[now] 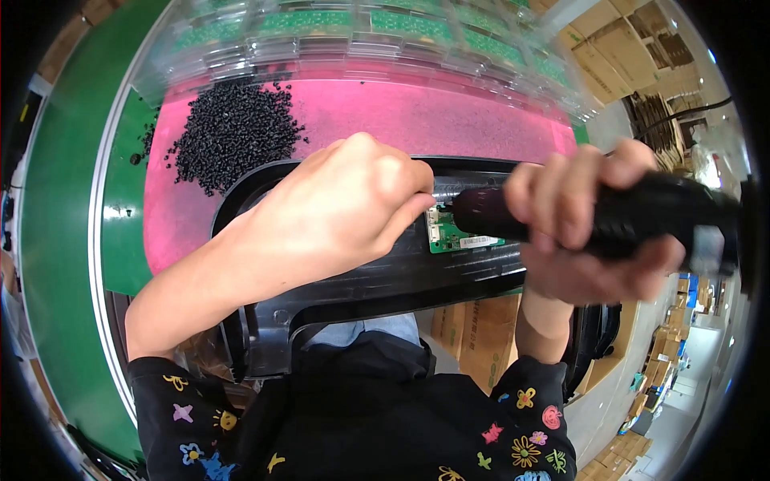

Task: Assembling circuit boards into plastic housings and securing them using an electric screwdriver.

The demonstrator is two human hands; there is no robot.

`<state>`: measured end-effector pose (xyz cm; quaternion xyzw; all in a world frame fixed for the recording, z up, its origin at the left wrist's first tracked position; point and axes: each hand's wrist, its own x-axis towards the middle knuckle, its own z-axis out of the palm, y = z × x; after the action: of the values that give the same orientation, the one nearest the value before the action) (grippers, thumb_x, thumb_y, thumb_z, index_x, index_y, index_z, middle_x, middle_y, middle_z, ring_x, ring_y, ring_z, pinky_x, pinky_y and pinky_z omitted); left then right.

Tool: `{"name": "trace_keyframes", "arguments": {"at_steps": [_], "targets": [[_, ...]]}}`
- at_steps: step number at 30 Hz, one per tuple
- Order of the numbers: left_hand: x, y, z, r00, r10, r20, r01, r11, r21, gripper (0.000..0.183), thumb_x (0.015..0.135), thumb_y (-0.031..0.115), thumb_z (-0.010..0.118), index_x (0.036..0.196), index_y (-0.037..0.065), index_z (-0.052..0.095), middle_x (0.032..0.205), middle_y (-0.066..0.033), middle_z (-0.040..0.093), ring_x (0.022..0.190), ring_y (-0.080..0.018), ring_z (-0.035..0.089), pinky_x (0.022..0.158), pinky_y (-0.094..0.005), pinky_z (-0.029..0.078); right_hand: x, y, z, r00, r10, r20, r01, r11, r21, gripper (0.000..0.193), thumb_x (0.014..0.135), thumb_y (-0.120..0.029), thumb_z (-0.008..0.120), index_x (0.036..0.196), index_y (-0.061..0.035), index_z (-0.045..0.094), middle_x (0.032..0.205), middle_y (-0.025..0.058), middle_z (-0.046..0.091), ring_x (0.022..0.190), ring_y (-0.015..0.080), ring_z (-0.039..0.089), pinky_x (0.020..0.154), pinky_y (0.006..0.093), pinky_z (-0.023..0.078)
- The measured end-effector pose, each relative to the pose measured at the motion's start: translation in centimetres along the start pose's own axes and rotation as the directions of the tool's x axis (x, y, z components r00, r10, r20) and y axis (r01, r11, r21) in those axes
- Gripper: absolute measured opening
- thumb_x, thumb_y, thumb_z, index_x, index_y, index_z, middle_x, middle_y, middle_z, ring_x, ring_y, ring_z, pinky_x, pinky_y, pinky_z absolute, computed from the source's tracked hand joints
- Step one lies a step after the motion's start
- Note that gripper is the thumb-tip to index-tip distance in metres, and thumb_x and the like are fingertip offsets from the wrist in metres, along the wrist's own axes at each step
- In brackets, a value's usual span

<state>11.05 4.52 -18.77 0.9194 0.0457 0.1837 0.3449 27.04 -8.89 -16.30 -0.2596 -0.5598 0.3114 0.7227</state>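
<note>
- right hand (pixel 589 212) is wrapped around a black cylindrical tool (pixel 658 210), its end over a green circuit board (pixel 455 234).
- left hand (pixel 345 200) curls at the board's left edge; i cannot tell whether its fingertips clamp anything.
- the board lies in a black plastic tray (pixel 353 282), between far and near edges; likely light, stiff, fragile, best held by its rims.
- small black pieces (pixel 237 132) heap toward the pink mat's (pixel 417 116) far left corner.

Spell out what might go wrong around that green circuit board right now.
The left hand has its fingertips close to the front end of the black handheld tool, so a slip might catch them. The right hand holds the tool with its front end over the circuit board; a skid could scratch it. Small black pieces lie heaped near the black tray; some might stray in.
</note>
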Motion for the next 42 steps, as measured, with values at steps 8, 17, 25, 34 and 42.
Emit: {"name": "trace_keyframes", "arguments": {"at_steps": [8,17,25,34,42], "targets": [[0.6,0.2,0.4,0.970,0.227,-0.085,-0.240,0.953,-0.186,0.013,0.075,0.000,0.071,0.084,-0.003,0.064,0.077,-0.0130,0.065,0.067,-0.0322,0.064,0.059,-0.0360,0.051,0.3,-3.5,2.3,0.989,-0.114,-0.092,0.114,0.993,-0.007,0.051,0.080,-0.047,0.068,0.106,-0.0087,0.046,0.070,-0.0018,0.053,0.052,0.0074,0.049,0.060,0.0259,0.040],[0.8,0.0,0.3,0.965,0.263,-0.015,-0.256,0.922,-0.289,0.013,0.075,0.001,0.071,0.085,-0.002,0.064,0.075,-0.0132,0.065,0.068,-0.0304,0.065,0.058,-0.0354,0.051,-0.7,-3.4,2.8,0.994,0.015,-0.111,-0.014,1.000,0.010,0.050,0.081,-0.050,0.068,0.101,-0.0119,0.043,0.066,-0.0025,0.053,0.049,0.0080,0.049,0.055,0.0266,0.043],[0.6,0.2,0.1,0.991,0.131,0.035,-0.126,0.985,-0.122,0.015,0.080,0.010,0.071,0.077,-0.001,0.061,0.069,-0.0134,0.061,0.062,-0.0303,0.062,0.053,-0.0363,0.047,-2.3,-1.6,1.5,0.985,0.144,-0.095,-0.157,0.977,-0.145,0.058,0.082,-0.058,0.066,0.102,-0.0093,0.041,0.066,0.0008,0.053,0.048,0.0111,0.048,0.053,0.0280,0.043],[0.6,0.5,0.0,0.997,0.069,0.034,-0.066,0.994,-0.082,0.015,0.082,0.009,0.069,0.080,-0.001,0.058,0.071,-0.0140,0.059,0.065,-0.0336,0.060,0.055,-0.0383,0.046,-1.6,-0.9,1.6,0.977,0.212,0.036,-0.208,0.974,-0.091,0.061,0.074,-0.058,0.074,0.096,-0.0111,0.041,0.063,-0.0020,0.053,0.046,0.0096,0.049,0.048,0.0245,0.040],[0.2,-0.3,0.5,0.993,0.102,0.065,-0.093,0.987,-0.130,0.012,0.080,0.005,0.067,0.088,-0.001,0.060,0.079,-0.0138,0.062,0.075,-0.0346,0.063,0.062,-0.0404,0.049,-2.1,-0.4,2.8,0.951,0.277,-0.136,-0.292,0.950,-0.108,0.063,0.073,-0.058,0.075,0.100,-0.0094,0.045,0.061,-0.0034,0.050,0.046,0.0093,0.047,0.048,0.0252,0.039]]}}
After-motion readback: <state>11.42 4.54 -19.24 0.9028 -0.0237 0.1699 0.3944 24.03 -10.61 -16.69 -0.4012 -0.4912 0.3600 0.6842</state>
